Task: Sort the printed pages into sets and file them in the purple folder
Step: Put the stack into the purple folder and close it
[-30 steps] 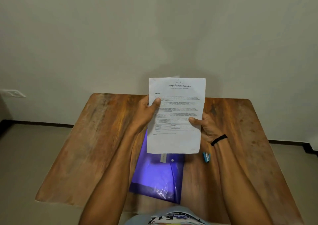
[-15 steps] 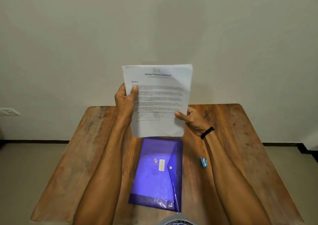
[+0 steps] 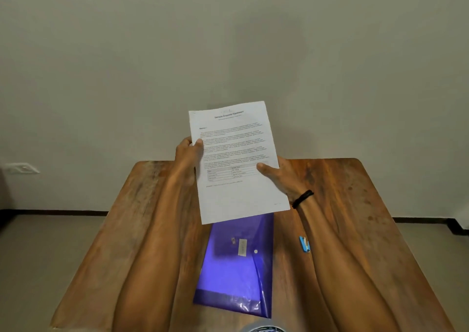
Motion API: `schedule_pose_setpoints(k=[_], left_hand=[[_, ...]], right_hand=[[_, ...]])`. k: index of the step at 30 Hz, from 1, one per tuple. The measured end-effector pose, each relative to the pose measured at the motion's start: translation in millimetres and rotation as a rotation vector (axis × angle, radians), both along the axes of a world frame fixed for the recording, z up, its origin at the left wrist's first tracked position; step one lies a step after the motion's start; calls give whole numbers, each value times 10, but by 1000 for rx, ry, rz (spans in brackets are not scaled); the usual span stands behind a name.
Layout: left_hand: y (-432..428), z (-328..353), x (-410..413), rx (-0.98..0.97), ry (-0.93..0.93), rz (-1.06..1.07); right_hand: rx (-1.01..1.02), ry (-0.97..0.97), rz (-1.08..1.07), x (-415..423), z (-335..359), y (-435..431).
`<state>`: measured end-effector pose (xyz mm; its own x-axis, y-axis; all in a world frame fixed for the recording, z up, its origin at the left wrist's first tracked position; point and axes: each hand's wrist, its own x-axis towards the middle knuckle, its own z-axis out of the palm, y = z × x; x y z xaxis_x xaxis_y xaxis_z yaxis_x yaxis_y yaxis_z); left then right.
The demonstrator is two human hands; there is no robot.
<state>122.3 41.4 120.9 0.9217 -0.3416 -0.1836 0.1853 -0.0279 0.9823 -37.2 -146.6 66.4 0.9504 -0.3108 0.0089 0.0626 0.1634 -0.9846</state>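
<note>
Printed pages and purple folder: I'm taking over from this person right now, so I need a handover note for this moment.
Left hand pinches the printed pages at their left edge; right hand holds the right edge, thumb on front.
The pages are raised, tilted, over the far end of the purple folder, which lies flat on the table, flap apparently shut.
A small blue tool lies right of it.
Done: nothing visibly filed.
Left: sort into sets, open the folder, file them.

printed page point(image 3: 236, 159) headed "Sample Financial Statement", smaller print unreadable
</note>
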Motion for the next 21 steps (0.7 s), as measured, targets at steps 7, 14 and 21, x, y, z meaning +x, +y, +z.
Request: schedule_pose_setpoints(k=[7, 14, 21], left_hand=[[-67, -313, -203, 21, -78, -1], [-249, -626, -172, 164, -183, -56], [-272, -1055, -160, 84, -71, -48]], right_hand=[[130, 87, 96, -114, -171, -5], [-19, 128, -38, -164, -339, 69], [-77, 241, -112, -242, -641, -130]])
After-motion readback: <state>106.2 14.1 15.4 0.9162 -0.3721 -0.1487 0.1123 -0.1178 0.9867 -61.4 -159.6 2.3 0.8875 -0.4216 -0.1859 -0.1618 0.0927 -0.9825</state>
